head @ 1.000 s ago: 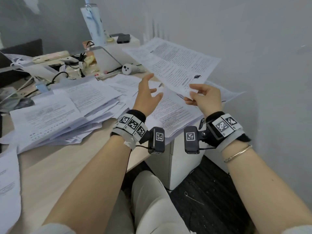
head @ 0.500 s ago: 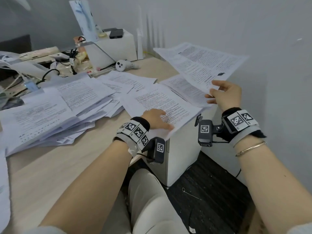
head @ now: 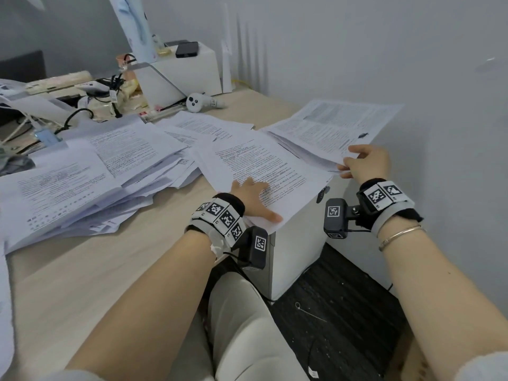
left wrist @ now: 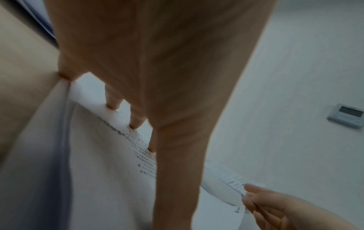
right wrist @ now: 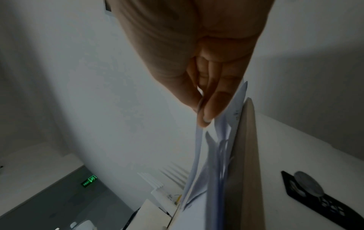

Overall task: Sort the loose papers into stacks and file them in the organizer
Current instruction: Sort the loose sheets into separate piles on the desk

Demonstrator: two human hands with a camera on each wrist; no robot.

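Note:
Printed white sheets cover the wooden desk point(head: 90, 270). My left hand point(head: 254, 196) lies flat, fingers straight, on a printed sheet point(head: 264, 166) at the desk's near right corner; the left wrist view shows the fingertips point(left wrist: 133, 123) pressing the text. My right hand point(head: 362, 163) pinches the near edge of a thin bundle of sheets point(head: 335, 127) at the desk's right edge, thumb against fingers point(right wrist: 204, 113). A big messy pile of papers point(head: 82, 177) lies at the left. No organizer can be made out for certain.
A white box point(head: 189, 72) with a dark phone point(head: 187, 49) on it stands at the back. Cables and clutter point(head: 90, 100) lie at the back left, with a small white device point(head: 198, 101) nearby. A white cabinet point(head: 297, 248) stands under the desk corner; the wall is close on the right.
My right hand lowered the held bundle from mid-air down toward the desk's right edge. My left hand dropped from the air and now lies flat on the near sheet.

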